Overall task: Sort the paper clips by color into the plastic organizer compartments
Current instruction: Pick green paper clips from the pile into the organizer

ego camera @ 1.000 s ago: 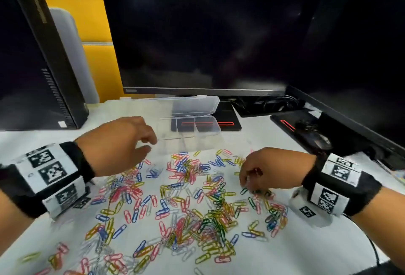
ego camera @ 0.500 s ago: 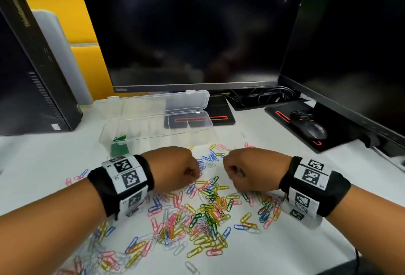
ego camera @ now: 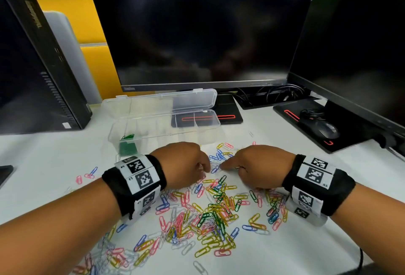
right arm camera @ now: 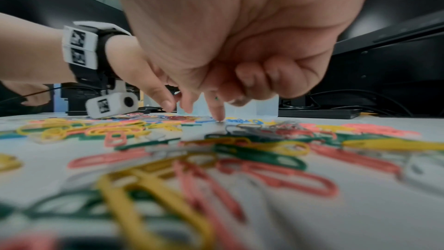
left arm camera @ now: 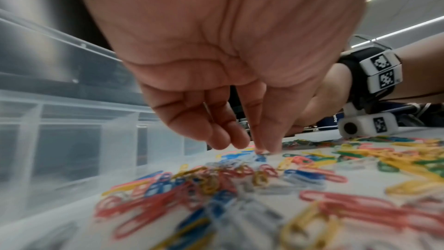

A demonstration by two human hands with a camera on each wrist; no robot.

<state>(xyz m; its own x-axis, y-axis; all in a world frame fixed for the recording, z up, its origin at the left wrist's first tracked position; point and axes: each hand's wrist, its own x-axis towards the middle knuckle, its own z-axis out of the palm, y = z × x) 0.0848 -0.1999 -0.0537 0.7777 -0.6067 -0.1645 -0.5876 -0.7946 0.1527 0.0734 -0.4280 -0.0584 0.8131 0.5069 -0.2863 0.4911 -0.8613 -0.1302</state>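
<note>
Coloured paper clips (ego camera: 214, 213) lie scattered over the white table in front of me. The clear plastic organizer (ego camera: 153, 121) stands open behind them, with green clips (ego camera: 127, 137) in its left end compartment. Both hands meet at the far edge of the pile. My left hand (ego camera: 206, 168) points down, and the left wrist view shows its fingertips (left arm camera: 263, 149) bunched in a pinch on a blue-and-white clip cluster. My right hand (ego camera: 222, 166) presses its straight index fingertip (right arm camera: 219, 118) on the table by the same cluster. Its other fingers are curled.
Two dark monitors (ego camera: 197, 33) stand behind the organizer. A black PC tower (ego camera: 43, 77) is at the left, and a mouse (ego camera: 326, 130) on a black pad at the right. A few stray clips (ego camera: 87, 175) lie left of my left wrist.
My left hand came back from over the organizer to the pile, uncovering green clips in its left compartment. Both hands drew together, and the right index finger now points out.
</note>
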